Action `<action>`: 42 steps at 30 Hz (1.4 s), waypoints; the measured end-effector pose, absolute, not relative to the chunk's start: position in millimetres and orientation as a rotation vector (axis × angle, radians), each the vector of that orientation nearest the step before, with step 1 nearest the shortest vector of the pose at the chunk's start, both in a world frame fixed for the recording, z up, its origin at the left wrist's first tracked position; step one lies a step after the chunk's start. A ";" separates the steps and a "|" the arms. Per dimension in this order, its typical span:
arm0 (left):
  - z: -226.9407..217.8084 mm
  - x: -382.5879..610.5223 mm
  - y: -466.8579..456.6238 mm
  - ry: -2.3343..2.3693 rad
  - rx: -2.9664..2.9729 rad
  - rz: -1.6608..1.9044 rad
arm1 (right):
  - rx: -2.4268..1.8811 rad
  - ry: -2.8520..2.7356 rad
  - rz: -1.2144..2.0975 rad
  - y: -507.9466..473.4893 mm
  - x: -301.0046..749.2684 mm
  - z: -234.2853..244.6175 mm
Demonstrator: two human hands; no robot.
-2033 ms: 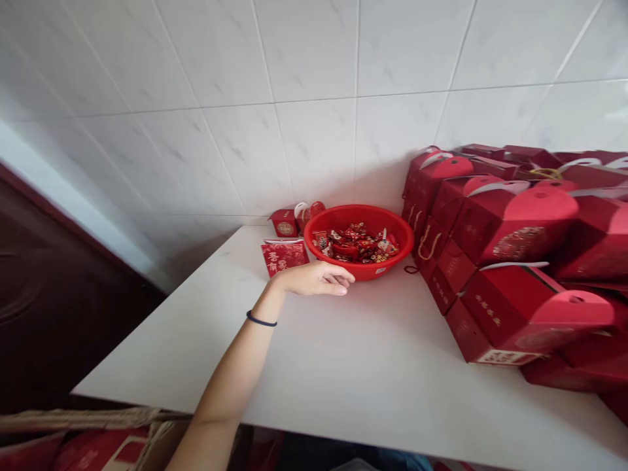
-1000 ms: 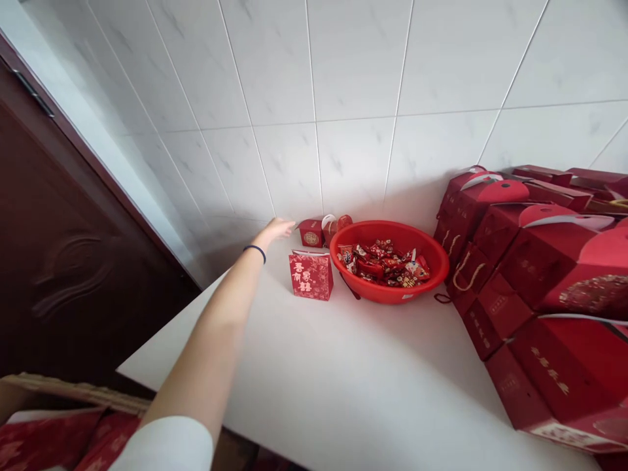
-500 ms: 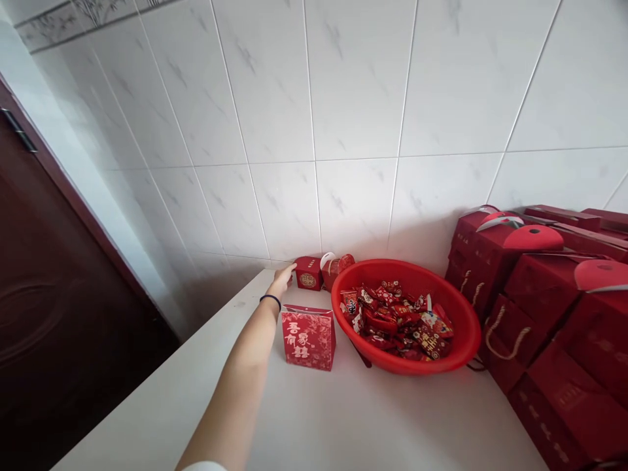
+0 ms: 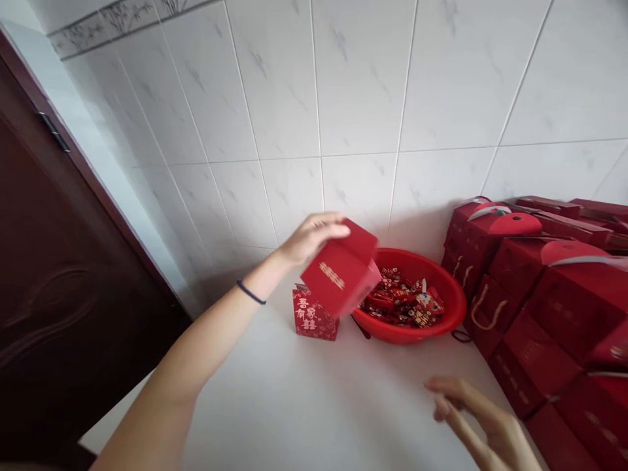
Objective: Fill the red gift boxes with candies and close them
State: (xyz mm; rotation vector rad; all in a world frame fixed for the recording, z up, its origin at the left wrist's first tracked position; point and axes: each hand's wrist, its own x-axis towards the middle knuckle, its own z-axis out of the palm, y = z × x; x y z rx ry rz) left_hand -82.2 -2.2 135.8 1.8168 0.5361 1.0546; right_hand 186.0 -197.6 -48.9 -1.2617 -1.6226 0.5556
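Note:
My left hand point(image 4: 311, 239), with a dark band at the wrist, is closed on the upper edge of a red gift box point(image 4: 333, 275) with gold lettering. The box is tilted in the air and slightly blurred, covering part of the basin's left side. Just below it, a smaller red patterned box point(image 4: 314, 320) with white characters stands upright on the white tabletop. At the lower right my right hand point(image 4: 483, 418) hovers over the table, blurred, fingers apart and holding nothing. A red plastic basin point(image 4: 407, 335) with many wrapped candies point(image 4: 402, 301) sits behind both hands.
Stacked dark red gift boxes point(image 4: 530, 327) with rope handles fill the right side. The white table point(image 4: 275, 405) meets a tiled wall point(image 4: 363, 98) at the back. A dark brown door point(image 4: 59, 261) is on the left.
My left hand has lifted the red gift box from beside the wall and brought it up and nearer. My right hand has come into view at the lower right.

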 end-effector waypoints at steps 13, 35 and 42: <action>-11.9 -34.6 -131.9 0.120 3.330 1.146 | -1.131 -1.571 0.767 -185.3 177.6 -36.2; -10.4 -69.4 -148.0 0.730 3.011 0.662 | -1.395 -2.042 0.668 -200.4 160.4 -55.5; -11.9 -66.1 -141.7 1.091 2.982 0.453 | -1.628 -1.987 0.794 -207.6 163.3 -60.2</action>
